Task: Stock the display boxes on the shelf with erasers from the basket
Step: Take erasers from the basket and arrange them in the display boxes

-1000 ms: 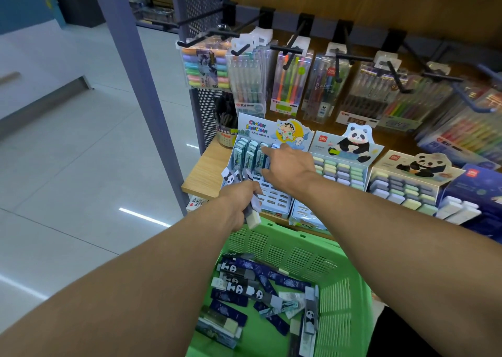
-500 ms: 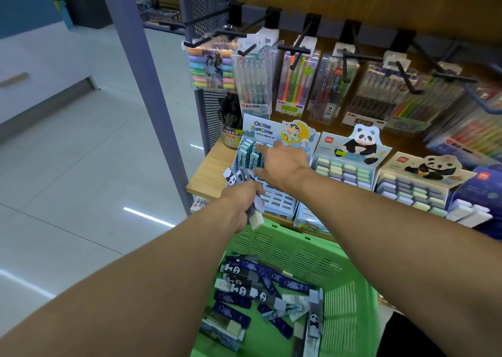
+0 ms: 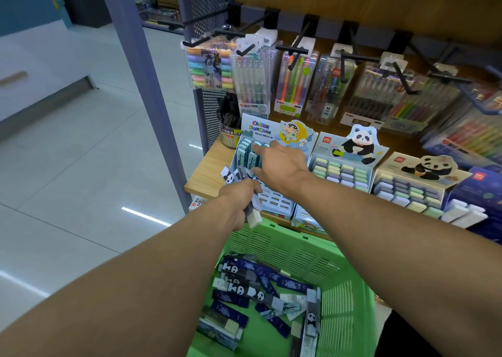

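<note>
The left hand (image 3: 239,202) grips a bundle of sleeved erasers (image 3: 251,210) above the green basket (image 3: 339,297), where more lie loose. They look light, stiff, slick-wrapped; best pinched across the sleeve. The right hand (image 3: 279,166), fingers extended, reaches into the display box (image 3: 271,202).

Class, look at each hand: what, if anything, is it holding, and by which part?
The left hand grips a bunch of erasers round their middles, ends sticking out. The right hand reaches into the display box; whether it holds anything cannot be told.
</note>
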